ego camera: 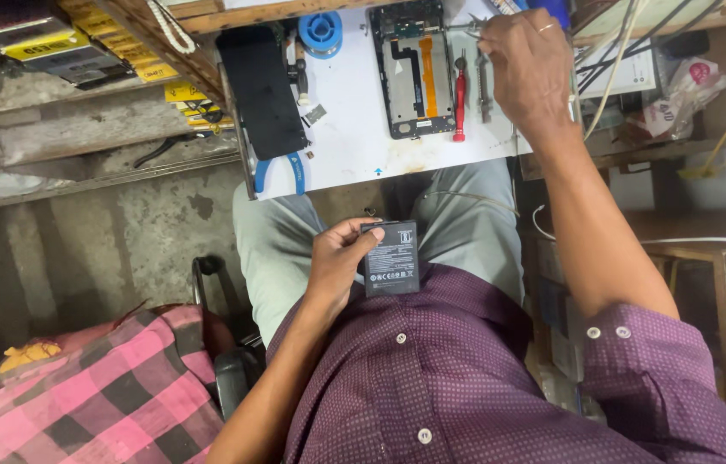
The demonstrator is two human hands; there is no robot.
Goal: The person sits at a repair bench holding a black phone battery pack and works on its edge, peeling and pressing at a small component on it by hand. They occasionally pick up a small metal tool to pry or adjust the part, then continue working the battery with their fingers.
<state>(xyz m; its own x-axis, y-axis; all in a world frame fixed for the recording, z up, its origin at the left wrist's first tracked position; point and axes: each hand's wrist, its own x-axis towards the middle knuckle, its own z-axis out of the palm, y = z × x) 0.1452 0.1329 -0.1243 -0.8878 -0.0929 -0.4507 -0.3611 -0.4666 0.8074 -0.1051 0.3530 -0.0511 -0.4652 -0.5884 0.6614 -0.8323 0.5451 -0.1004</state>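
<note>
Nearest the camera, a purple dotted shirt [466,387] is seen, with a pink checked cloth [97,387] low at the left over the concrete floor [79,232]. Just above the shirt, a black battery [391,258] is held in the lap by the left hand [337,262]; the fingers are curled along its left edge and the thumb is laid across its top. The battery is kept well apart from the surface [354,129], below its near edge.

On the surface, a black panel [262,90] is laid along the left edge, with a blue-handled tool [294,172] at the near left corner. An opened phone [414,73] is placed near the middle, and an orange strip is shown inside it. Just beside its right side, a red screwdriver [459,103] and a grey tool [483,86] are laid.

At the far right edge, the right hand [530,64] is closed around a thin metal tool [466,27], whose tip is held at the phone's upper right corner. A blue spool [321,33] is set at the far edge, left of the phone.
</note>
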